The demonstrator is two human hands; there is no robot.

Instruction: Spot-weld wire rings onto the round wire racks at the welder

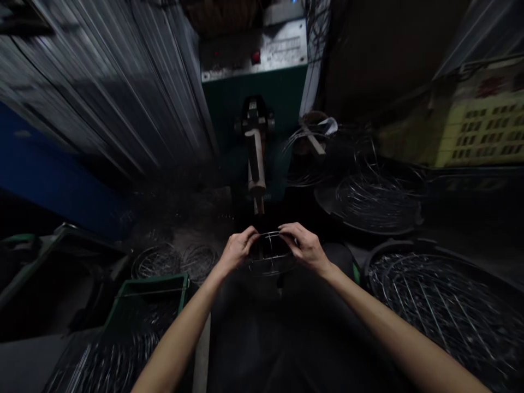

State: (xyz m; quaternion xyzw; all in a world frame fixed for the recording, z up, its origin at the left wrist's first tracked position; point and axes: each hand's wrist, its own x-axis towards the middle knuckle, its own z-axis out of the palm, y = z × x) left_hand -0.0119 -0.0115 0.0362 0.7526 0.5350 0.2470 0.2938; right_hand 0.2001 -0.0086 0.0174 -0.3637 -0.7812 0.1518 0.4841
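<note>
My left hand (240,248) and my right hand (305,246) both grip a round wire hoop (270,268) with thin cross wires, held low in front of me. Its far edge runs between my fingers, and its lower part hangs dark in shadow. Straight ahead, a little beyond my hands, stands the pale upright arm of a green-bodied machine (256,158). The hoop does not touch this arm. Part of the hoop is hidden behind my fingers.
Black round trays heaped with wire pieces lie at right (446,316) and far right (368,202). Wire rings (158,262) lie at left, above a green crate (145,289). A corrugated metal sheet (102,93) forms the left wall. A control panel (254,49) tops the machine.
</note>
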